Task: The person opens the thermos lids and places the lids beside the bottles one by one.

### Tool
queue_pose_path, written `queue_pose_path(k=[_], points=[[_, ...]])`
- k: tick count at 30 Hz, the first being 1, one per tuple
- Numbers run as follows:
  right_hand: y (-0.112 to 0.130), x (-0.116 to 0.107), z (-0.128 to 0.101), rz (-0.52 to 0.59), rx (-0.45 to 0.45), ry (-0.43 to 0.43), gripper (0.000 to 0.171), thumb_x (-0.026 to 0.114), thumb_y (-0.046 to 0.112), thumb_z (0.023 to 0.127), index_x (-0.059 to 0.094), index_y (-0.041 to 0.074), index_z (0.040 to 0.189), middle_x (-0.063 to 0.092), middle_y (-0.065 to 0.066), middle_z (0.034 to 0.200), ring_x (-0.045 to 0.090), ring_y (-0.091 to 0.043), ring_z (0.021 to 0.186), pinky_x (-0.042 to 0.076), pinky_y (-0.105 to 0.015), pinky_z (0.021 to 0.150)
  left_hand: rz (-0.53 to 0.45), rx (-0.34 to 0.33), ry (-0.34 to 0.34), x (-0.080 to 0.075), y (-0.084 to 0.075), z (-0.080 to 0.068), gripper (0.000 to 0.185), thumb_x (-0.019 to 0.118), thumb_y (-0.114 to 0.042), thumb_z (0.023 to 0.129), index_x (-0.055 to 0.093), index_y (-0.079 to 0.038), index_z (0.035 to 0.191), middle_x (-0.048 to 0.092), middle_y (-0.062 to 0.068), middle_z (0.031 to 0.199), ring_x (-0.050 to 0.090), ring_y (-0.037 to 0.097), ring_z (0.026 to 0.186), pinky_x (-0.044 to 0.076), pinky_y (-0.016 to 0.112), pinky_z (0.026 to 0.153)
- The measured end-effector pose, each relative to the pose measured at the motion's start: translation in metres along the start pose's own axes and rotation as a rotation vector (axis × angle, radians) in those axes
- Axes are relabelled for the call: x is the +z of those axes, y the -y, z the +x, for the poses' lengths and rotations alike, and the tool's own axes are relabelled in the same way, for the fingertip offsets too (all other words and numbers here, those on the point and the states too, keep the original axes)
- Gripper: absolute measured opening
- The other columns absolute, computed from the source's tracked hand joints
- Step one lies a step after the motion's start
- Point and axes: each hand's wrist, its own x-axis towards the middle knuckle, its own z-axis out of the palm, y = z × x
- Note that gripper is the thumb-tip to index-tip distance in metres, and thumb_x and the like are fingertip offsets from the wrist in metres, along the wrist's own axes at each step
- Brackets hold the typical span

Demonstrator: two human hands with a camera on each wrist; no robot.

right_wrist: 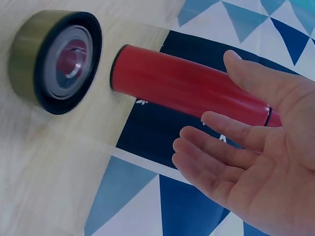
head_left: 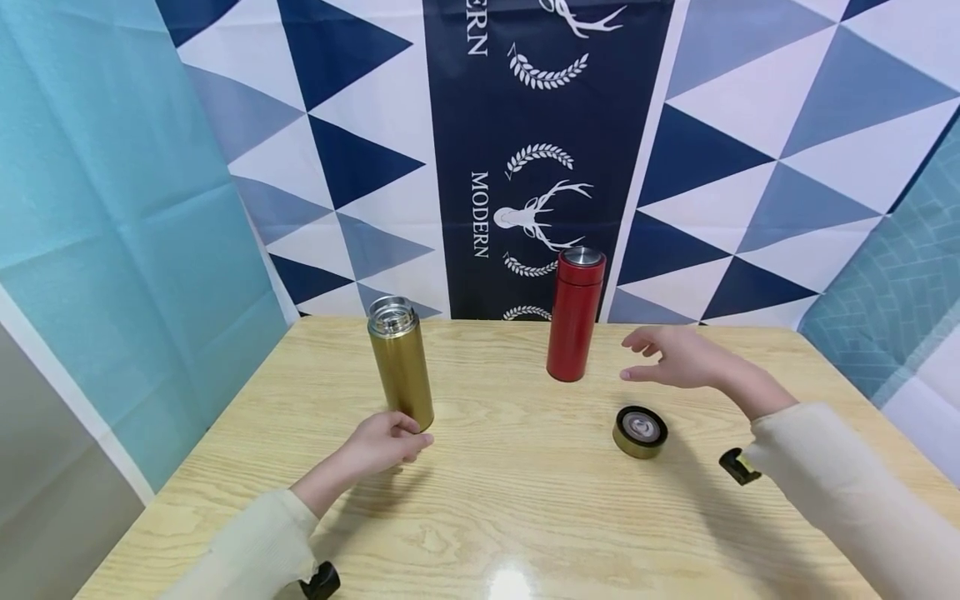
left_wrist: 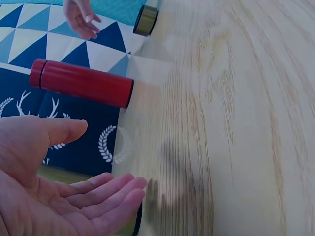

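Note:
A gold flask (head_left: 401,362) stands upright on the wooden table (head_left: 525,517) with its mouth uncovered. My left hand (head_left: 408,437) lies at its base, thumb and fingers spread loosely (left_wrist: 103,160), gripping nothing. The gold lid (head_left: 640,431) (right_wrist: 54,61) lies upside down on the table, right of centre. A red flask (head_left: 574,315) (left_wrist: 81,82) (right_wrist: 189,88) with its cap on stands near the back edge. My right hand (head_left: 633,357) (right_wrist: 221,88) hovers just right of it, open and apart from it.
A patterned cloth backdrop (head_left: 525,167) hangs right behind the table's far edge. Black wrist-camera mounts (head_left: 738,465) (head_left: 322,581) show under both sleeves. The table's left and right edges (head_left: 210,433) slant outward toward me.

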Motion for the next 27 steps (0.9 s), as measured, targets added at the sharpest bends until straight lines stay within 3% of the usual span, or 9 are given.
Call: queue_pose_path(k=[17, 27], points=[[0.007, -0.026, 0.033, 0.009, 0.112, -0.051, 0.057, 0.066, 0.036, 0.089, 0.055, -0.007, 0.124, 0.060, -0.030, 0.124, 0.059, -0.045, 0.113, 0.050, -0.056, 0.094, 0.101, 0.124, 0.011, 0.018, -0.018, 0.009, 0.046, 0.081, -0.020, 0.074, 0.063, 0.002, 0.111, 0.069, 0.008, 0.095, 0.064, 0.015, 0.085, 0.055, 0.027, 0.072], [0.008, -0.028, 0.046, 0.100, 0.197, -0.121, 0.067, 0.065, 0.042, 0.089, 0.047, -0.004, 0.134, 0.052, -0.030, 0.134, 0.054, -0.045, 0.120, 0.047, -0.058, 0.098, 0.118, 0.164, 0.008, 0.031, -0.025, 0.014, 0.045, 0.084, -0.013, 0.069, 0.061, 0.000, 0.105, 0.064, 0.011, 0.097, 0.060, 0.014, 0.084, 0.053, 0.027, 0.075]])
